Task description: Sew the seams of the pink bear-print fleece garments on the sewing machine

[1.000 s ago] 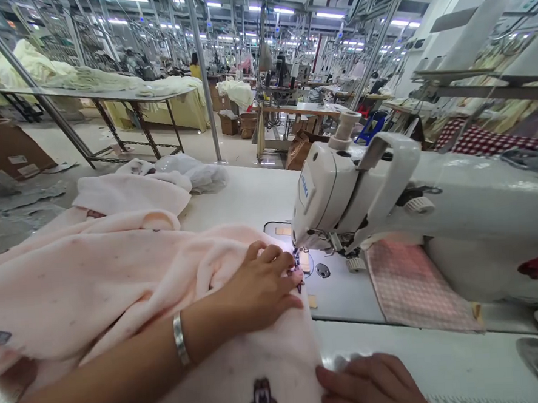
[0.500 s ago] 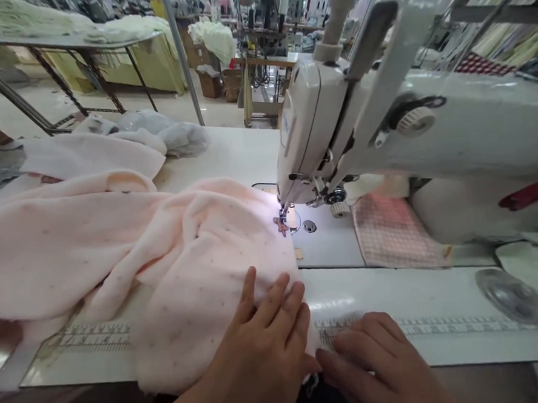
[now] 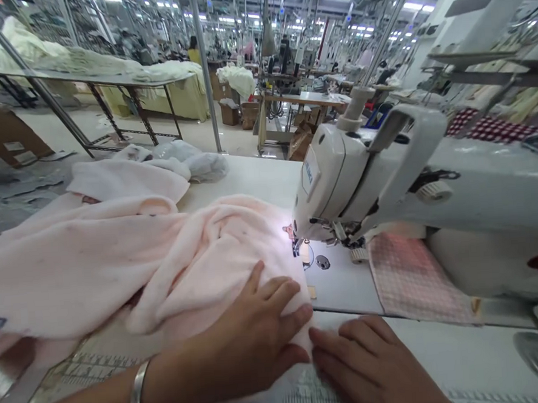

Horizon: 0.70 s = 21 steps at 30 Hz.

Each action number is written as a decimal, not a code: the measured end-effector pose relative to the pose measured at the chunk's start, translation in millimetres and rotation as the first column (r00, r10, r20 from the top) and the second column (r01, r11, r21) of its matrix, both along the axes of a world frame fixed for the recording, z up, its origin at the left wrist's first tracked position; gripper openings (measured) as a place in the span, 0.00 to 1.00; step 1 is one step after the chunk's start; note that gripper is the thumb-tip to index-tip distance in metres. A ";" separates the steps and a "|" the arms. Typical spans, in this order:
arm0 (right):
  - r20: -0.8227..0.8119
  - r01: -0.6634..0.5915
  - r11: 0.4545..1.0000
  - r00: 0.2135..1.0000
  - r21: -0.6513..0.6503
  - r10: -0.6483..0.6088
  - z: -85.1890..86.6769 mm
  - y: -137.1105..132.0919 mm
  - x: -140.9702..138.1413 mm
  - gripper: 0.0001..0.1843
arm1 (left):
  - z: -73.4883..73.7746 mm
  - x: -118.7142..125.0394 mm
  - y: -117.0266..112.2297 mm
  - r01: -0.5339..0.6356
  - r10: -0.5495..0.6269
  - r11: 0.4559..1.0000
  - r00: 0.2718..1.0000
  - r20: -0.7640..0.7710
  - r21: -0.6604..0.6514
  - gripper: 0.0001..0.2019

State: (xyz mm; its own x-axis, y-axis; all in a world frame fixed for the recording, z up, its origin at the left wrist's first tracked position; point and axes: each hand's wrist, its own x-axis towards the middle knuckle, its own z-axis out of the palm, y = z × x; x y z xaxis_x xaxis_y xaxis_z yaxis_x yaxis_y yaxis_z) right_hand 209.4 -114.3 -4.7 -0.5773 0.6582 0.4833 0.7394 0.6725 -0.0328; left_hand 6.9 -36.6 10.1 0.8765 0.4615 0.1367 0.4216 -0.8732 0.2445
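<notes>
- Currently, the left hand [image 3: 253,324] is pressing flat on the pink fleece fabric [image 3: 222,253], fingers together and slightly spread, not clamped on any fold. A silver bangle [image 3: 135,395] is sitting on that wrist.
- Alongside it, the right hand [image 3: 370,365] is lying open at the near edge of the cloth, fingers curved but not pinching. Its fingertips are just beside the left hand's.
- Meanwhile, the fleece is bunching in soft folds across the table, its far end running under the presser foot [image 3: 300,246] of the industrial sewing machine [image 3: 331,179].
- Close by, a small pink appliqué [image 3: 289,230] is showing at the cloth's edge beside the needle area; a round slide cover [image 3: 322,262] is sitting in the machine bed.
- To the right, a pink checked cloth [image 3: 414,277] is lying under the machine arm.
- Further up, a white fabric piece [image 3: 126,180] and a translucent bundle [image 3: 198,160] are lying on the white table [image 3: 249,172], whose front edge is carrying a printed ruler scale [image 3: 92,367].
- Beyond, a co-worker in yellow [image 3: 193,51] is standing among the workstations.
</notes>
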 end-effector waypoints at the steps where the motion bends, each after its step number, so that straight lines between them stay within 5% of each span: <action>1: -0.009 -0.008 1.000 1.000 -0.010 0.008 -0.4 7.3 1.0 0.14 | 2.4 0.0 9.8 0.019 -0.019 1.000 1.000 -0.003 -0.005 0.19; 13: 0.062 0.115 0.993 0.992 -0.024 -0.113 -3.4 83.5 7.9 0.12 | -4.6 12.7 104.1 0.083 -0.087 0.982 0.996 0.016 0.169 0.15; 18: 0.024 0.126 0.992 0.992 -0.017 -0.126 -6.7 86.8 8.6 0.10 | -3.9 18.3 128.8 0.016 -0.021 0.977 1.000 0.021 0.212 0.19; 21: -0.001 0.091 0.996 0.996 -0.023 -0.091 4.6 79.2 1.1 0.10 | -9.3 17.4 112.3 -0.172 0.172 0.960 0.985 0.020 0.222 0.25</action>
State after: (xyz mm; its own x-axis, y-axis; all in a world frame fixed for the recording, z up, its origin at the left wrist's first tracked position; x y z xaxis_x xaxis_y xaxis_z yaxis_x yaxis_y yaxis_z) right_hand 210.5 -35.1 0.0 -0.5136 0.7187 0.4687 0.7974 0.6015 -0.0485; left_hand 24.3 75.7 0.8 0.7863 0.5636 0.2532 0.5705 -0.8196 0.0524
